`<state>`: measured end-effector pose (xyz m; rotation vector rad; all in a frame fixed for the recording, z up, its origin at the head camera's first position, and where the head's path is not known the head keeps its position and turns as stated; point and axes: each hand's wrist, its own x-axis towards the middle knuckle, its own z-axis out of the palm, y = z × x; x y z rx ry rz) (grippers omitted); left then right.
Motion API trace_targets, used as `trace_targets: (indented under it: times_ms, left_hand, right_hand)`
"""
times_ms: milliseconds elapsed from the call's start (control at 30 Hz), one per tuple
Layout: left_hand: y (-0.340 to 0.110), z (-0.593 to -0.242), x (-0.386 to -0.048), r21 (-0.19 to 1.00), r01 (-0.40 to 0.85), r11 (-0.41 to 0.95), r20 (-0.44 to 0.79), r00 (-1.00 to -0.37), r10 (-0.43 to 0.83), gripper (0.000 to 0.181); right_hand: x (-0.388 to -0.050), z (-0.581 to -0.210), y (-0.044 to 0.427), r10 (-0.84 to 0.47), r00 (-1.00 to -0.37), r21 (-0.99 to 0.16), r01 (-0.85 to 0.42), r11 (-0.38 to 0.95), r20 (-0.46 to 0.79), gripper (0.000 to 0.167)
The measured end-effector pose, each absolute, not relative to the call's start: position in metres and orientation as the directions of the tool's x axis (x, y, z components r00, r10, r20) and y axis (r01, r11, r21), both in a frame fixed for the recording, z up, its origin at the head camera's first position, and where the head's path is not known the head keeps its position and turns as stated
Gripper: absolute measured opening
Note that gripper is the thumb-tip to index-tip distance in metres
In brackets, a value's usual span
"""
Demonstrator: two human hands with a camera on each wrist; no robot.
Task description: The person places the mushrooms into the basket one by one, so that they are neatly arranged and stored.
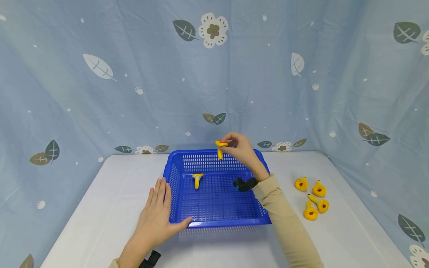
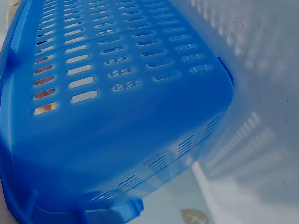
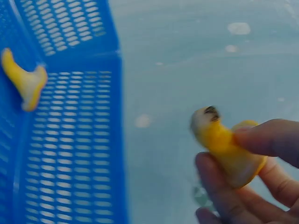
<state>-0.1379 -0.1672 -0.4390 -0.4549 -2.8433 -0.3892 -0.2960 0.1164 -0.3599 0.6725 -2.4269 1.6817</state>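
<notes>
In the head view my right hand (image 1: 239, 149) pinches a yellow mushroom-shaped piece (image 1: 220, 153) by its cap, stem down, over the back of the blue basket (image 1: 221, 223). The right wrist view shows the piece (image 3: 224, 149) between thumb and fingers, a dark spot on its stem end. Another yellow piece (image 1: 197, 181) lies inside the basket towards the left. My left hand (image 1: 155, 216) has its fingers straight and spread at the basket's left front corner. The basket's side (image 2: 117, 135) fills much of the left wrist view.
Several yellow pieces (image 1: 311, 213) lie in a group on the white table (image 1: 348, 230), right of the basket. Behind the table hangs a light blue curtain (image 1: 154, 100) with leaf and flower prints.
</notes>
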Motion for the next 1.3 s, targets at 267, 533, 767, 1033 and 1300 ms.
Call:
trace_targets:
  times_ms: [267,533,767,1033,1300]
  left_hand:
    - [-0.167,-0.44,-0.139,0.209,0.337,0.918,0.283,-0.919,0.273,0.122]
    - [-0.168,-0.439,-0.138,0.225,0.336,0.915,0.266,-0.924,0.274,0.121]
    - [-0.168,-0.439,-0.138,0.223,0.333,0.916,0.251,-0.928,0.276,0.121]
    - [-0.168,-0.439,-0.138,0.223,0.335,0.915,0.255,-0.926,0.277,0.121]
    - [-0.167,-0.437,-0.138,0.227,0.328,0.917,0.246,-0.93,0.272,0.121]
  right_hand:
    - [-0.306,-0.389,0.107,-0.316,-0.912,-0.917,-0.338,0.212,0.263,0.014]
    - [-0.312,-0.413,0.098,-0.336,-0.927,-0.904,-0.282,0.322,0.169,0.014]
    - [-0.31,-0.42,0.095,-0.328,-0.935,-0.854,-0.28,0.438,0.139,0.014]
    - [-0.311,-0.426,0.095,-0.363,-0.927,-0.741,-0.31,0.595,0.096,0.013]
    - [-0.309,-0.436,0.09,-0.404,-0.914,-0.645,-0.318,0.695,0.015,0.014]
